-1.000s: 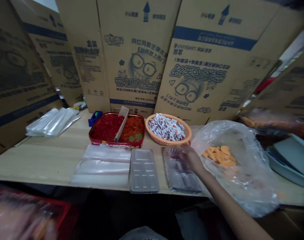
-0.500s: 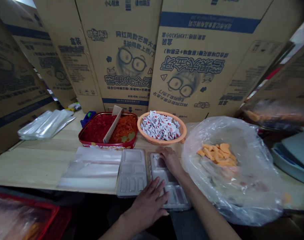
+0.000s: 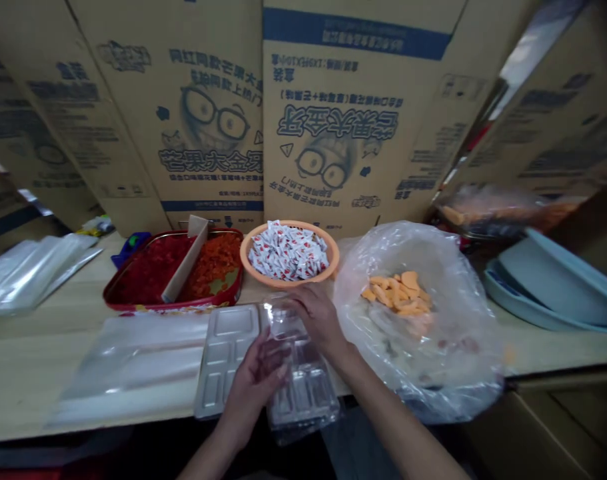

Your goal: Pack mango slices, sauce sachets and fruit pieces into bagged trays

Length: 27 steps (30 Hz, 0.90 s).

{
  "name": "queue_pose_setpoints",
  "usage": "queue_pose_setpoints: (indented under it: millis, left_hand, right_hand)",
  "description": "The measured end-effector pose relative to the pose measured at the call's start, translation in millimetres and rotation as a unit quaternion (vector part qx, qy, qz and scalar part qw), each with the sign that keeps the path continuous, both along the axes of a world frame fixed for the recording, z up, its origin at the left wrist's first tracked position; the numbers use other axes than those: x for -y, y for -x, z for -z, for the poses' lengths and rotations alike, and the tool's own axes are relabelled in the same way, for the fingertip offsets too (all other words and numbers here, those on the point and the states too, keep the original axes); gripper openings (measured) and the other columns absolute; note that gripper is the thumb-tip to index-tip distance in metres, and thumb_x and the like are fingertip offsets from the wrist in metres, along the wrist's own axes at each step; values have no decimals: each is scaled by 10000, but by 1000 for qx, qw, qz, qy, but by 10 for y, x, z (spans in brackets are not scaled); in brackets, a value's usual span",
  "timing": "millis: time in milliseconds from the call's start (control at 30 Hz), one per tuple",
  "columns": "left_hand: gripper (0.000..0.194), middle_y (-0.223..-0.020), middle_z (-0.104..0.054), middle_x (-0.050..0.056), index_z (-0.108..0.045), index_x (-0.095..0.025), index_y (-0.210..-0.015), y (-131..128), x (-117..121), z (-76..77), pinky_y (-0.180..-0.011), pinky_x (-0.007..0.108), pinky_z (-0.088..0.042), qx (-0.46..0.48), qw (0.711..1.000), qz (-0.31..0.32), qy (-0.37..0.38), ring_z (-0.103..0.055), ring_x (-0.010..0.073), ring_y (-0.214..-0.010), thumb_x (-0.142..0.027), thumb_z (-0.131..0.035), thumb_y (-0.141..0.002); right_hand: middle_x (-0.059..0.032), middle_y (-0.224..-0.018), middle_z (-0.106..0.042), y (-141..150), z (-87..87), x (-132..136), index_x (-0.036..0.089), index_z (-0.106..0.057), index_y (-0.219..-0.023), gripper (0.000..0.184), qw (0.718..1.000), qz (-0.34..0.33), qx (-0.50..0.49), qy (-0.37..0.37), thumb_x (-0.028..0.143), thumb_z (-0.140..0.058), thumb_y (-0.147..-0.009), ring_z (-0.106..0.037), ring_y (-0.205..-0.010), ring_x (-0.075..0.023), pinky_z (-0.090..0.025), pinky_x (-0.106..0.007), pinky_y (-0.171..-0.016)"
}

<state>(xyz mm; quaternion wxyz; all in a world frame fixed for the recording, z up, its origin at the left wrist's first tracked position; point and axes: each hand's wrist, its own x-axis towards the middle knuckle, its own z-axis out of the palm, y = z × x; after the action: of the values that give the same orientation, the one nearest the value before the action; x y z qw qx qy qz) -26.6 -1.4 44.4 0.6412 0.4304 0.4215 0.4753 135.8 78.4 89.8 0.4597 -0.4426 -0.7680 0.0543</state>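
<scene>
While their left hand (image 3: 253, 383) and right hand (image 3: 319, 317) clutched a clear plastic tray (image 3: 303, 393), its long axis pointed pretty much straight at the orange basket (image 3: 336, 255).

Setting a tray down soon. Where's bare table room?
Bare wood lies right of the plastic bag, before the pale blue basins; another strip between the clear sleeves and flat film. Crowded around the left hand and right hand.

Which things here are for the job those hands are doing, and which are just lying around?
For the job:
the left hand
the right hand
the clear plastic tray they are touching
probably the grey plastic tray beside it

Just lying around:
the cardboard boxes
the pale blue tubs
</scene>
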Motion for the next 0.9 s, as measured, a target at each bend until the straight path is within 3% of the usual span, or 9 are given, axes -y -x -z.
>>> queue_pose_setpoints:
  millis: [100, 200, 267, 333, 433, 567, 700, 800, 900]
  left_hand:
    - [555, -1071, -643, 99, -513, -260, -1150, -142, -104, -172, -764, 440, -522, 68, 988, 42, 131, -630, 277, -936, -300, -702, -630]
    - [556, -1056, -645, 86, -537, -275, -1085, -239, -102, -250, -728, 411, -526, 83, 981, 42, 169, -639, 273, -913, -245, -727, -563]
    - [579, -1114, -616, 96, -522, -285, -1091, -300, -71, -252, -726, 414, -523, 94, 976, 49, 190, -629, 287, -944, -224, -724, -551]
    - [611, -1176, -575, 107, -494, -288, -1119, -374, -41, -242, -739, 424, -516, 112, 971, 64, 202, -613, 298, -979, -185, -706, -554]
    - [688, -1221, -529, 123, -426, -271, -1184, -493, -18, -238, -758, 440, -502, 135, 963, 96, 212, -595, 308, -1005, -94, -655, -560]
    - [742, -1234, -500, 137, -357, -245, -1234, -601, -15, -235, -767, 432, -488, 156, 955, 118, 223, -581, 313, -1015, -23, -595, -567]
    - [717, -1214, -497, 136, -350, -238, -1229, -681, -18, -205, -769, 433, -482, 170, 952, 123, 221, -577, 317, -1015, -14, -590, -591]
    - [716, -1192, -508, 128, -353, -234, -1215, -757, -26, -206, -776, 440, -480, 177, 948, 137, 224, -578, 322, -1014, 9, -587, -583]
    - [726, -1185, -518, 127, -357, -232, -1212, -824, -35, -239, -772, 436, -481, 184, 943, 158, 226, -585, 320, -999, 30, -576, -571]
  right_hand:
    - [-67, -1034, -588, -249, -183, 108, 225, -533, -1055, 197, 997, 50, -36, -53, 251, -462, -873, -521, -998, -186, -414, -337, -879]
    - [-54, -894, -558, -802, -135, 87, 198, -518, -932, 122, 959, 228, -151, -81, 269, -447, -864, -528, -843, -179, -432, -328, -766]
    - [-64, -886, -529, -1230, 10, -16, 169, -498, -951, 170, 934, 317, -163, -15, 285, -459, -833, -514, -786, -182, -435, -323, -706]
    - [-90, -926, -527, -1581, 188, -161, 148, -513, -930, 189, 929, 349, -87, 82, 262, -485, -782, -504, -819, -199, -421, -338, -731]
    - [-119, -954, -545, -1854, 410, -370, 132, -540, -909, 220, 917, 351, -23, 190, 190, -546, -696, -497, -888, -227, -395, -345, -780]
    - [-99, -803, -583, -1934, 501, -462, 130, -565, -768, 129, 911, 341, -50, 227, 110, -544, -643, -529, -798, -210, -401, -323, -746]
    - [-50, -751, -576, -1879, 325, -199, 129, -545, -936, 227, 901, 338, -142, 232, 244, -478, -752, -536, -654, -167, -446, -306, -624]
    - [-13, -732, -574, -1632, 77, 164, 158, -553, -923, 331, 877, 197, -352, 260, 396, -597, -699, -532, -594, -138, -467, -282, -544]
    - [4, -683, -584, -1280, -110, 439, 161, -594, -816, 337, 858, 86, -392, 320, 401, -703, -605, -515, -575, -111, -443, -246, -527]
